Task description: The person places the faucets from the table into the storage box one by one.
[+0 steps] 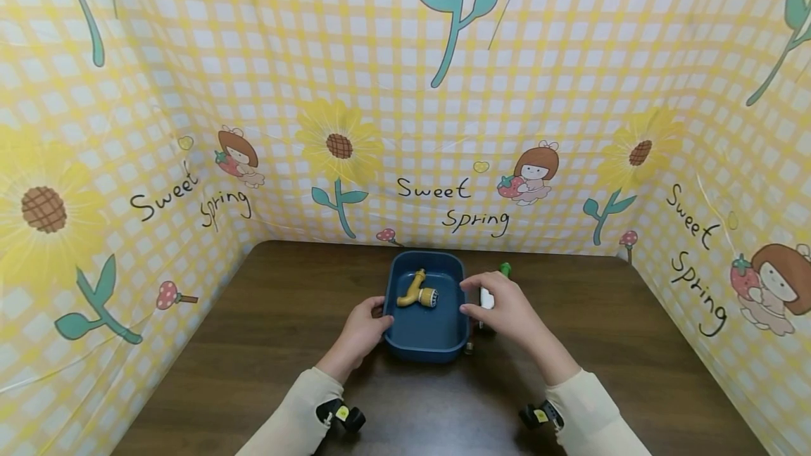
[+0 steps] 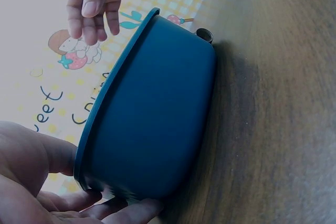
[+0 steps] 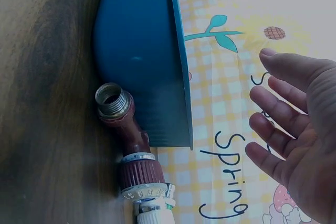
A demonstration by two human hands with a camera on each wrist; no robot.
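A dark blue plastic basin stands on the table with a yellow tap lying inside it. My left hand holds the basin's left side, thumb at the rim and fingers along the outer wall. Over the right rim hovers my right hand, fingers spread and gently bent, with nothing between them. Beside the basin's right wall lies a dark red tap with a threaded metal end. A white piece and a green piece show past the right hand, which partly hides them.
The brown wooden table is bounded at the back and both sides by a yellow checked cloth with printed flowers. Black cameras are strapped to both wrists.
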